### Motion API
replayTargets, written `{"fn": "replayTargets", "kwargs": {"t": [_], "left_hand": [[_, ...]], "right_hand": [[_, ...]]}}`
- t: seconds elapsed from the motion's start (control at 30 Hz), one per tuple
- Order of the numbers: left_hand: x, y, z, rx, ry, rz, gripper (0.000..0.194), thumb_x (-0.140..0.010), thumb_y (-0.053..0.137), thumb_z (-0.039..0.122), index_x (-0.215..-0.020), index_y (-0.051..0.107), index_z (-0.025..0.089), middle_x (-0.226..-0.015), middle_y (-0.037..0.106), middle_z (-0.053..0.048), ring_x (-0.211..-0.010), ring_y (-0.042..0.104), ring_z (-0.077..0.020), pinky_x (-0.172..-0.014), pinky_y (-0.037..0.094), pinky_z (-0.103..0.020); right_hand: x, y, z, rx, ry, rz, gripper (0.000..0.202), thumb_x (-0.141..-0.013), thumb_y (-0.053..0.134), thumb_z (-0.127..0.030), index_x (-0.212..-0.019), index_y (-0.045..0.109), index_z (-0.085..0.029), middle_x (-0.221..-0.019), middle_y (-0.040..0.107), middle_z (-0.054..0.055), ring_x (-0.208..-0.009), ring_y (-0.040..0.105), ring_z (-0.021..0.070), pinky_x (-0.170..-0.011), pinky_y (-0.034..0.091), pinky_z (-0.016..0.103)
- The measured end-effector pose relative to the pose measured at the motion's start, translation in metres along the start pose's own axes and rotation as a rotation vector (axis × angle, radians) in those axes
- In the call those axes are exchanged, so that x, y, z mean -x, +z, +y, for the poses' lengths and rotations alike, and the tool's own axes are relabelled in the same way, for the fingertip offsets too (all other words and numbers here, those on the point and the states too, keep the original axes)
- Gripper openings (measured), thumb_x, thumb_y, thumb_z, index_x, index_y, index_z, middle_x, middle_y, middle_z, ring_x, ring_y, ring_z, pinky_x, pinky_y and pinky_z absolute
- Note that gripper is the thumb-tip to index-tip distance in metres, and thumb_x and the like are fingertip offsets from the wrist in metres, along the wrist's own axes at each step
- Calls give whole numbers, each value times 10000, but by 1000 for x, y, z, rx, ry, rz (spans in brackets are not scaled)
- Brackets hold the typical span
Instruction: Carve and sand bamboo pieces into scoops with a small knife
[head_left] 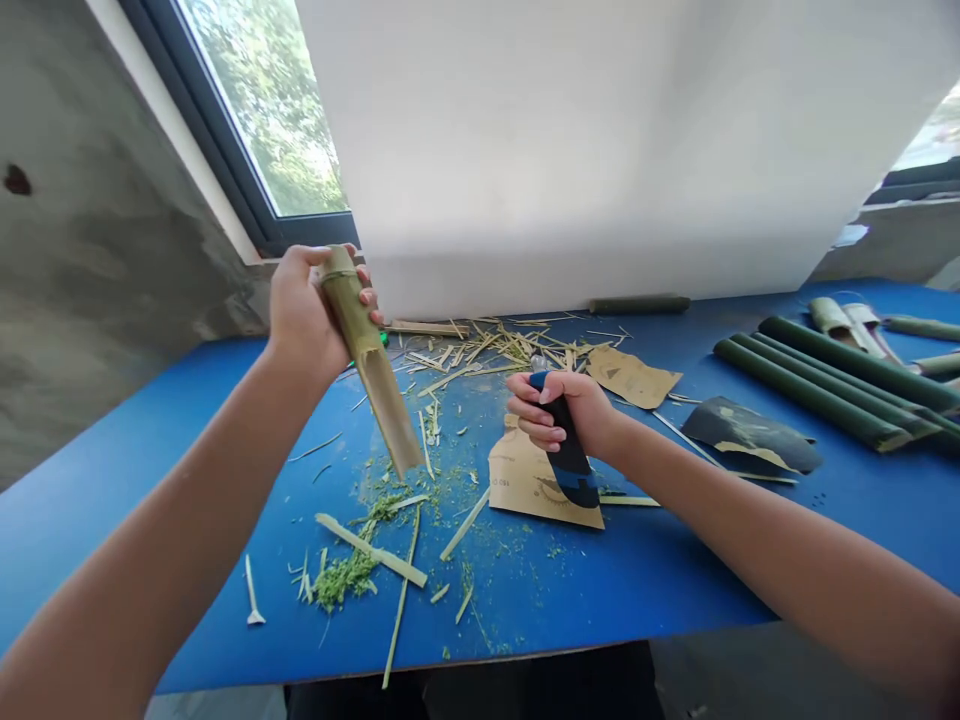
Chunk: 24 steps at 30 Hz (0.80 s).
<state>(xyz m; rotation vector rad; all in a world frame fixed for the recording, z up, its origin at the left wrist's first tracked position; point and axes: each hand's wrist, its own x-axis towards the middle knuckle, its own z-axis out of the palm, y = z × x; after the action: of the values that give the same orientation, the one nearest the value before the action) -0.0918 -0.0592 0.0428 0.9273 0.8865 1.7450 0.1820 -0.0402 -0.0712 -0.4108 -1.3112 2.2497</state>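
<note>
My left hand is wrapped round the upper end of a green bamboo tube, raised and tilted over the table. The tube's lower part is cut open lengthwise, leaving a trough-like half. My right hand is closed round the black-and-blue handle of a tool. A bit of shiny metal shows above that fist, but the tool's kind is unclear. Beneath the handle lies a tan sheet of sandpaper with print on its back. Green shavings and split bamboo strips lie below the tube.
A blue table carries a heap of bamboo slivers at the back. Several dark green bamboo poles lie at the right, near a dark sandpaper piece and another tan sheet. A white panel hangs behind.
</note>
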Motion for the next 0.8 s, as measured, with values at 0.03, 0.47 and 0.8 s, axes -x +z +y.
{"fn": "replayTargets", "kwargs": {"t": [0.03, 0.47, 0.8], "left_hand": [[-3, 6, 0, 58, -14, -9, 63, -875, 529, 258, -895, 571, 216, -685, 558, 31, -543, 428, -89, -485, 405, -225], [4, 19, 13, 454, -412, -135, 235, -1041, 511, 378, -935, 566, 175, -695, 583, 9, -407, 453, -30, -382, 390, -101], [4, 23, 3, 183, -324, -329, 254, -1009, 625, 419, -903, 586, 191, -632, 550, 49, -366, 421, -38, -361, 361, -138]], "right_hand": [[-1, -2, 2, 11, 4, 17, 280, -649, 616, -257, -720, 345, -250, -539, 426, -76, -390, 305, 84, -375, 340, 215], [-2, -9, 9, 298, -19, 173, 181, -689, 627, -228, -757, 461, -248, -546, 484, -83, -408, 362, 91, -420, 301, 236], [-3, -2, 7, 421, 8, 223, 204, -700, 628, -298, -804, 458, -253, -521, 489, -94, -389, 387, 89, -398, 313, 223]]}}
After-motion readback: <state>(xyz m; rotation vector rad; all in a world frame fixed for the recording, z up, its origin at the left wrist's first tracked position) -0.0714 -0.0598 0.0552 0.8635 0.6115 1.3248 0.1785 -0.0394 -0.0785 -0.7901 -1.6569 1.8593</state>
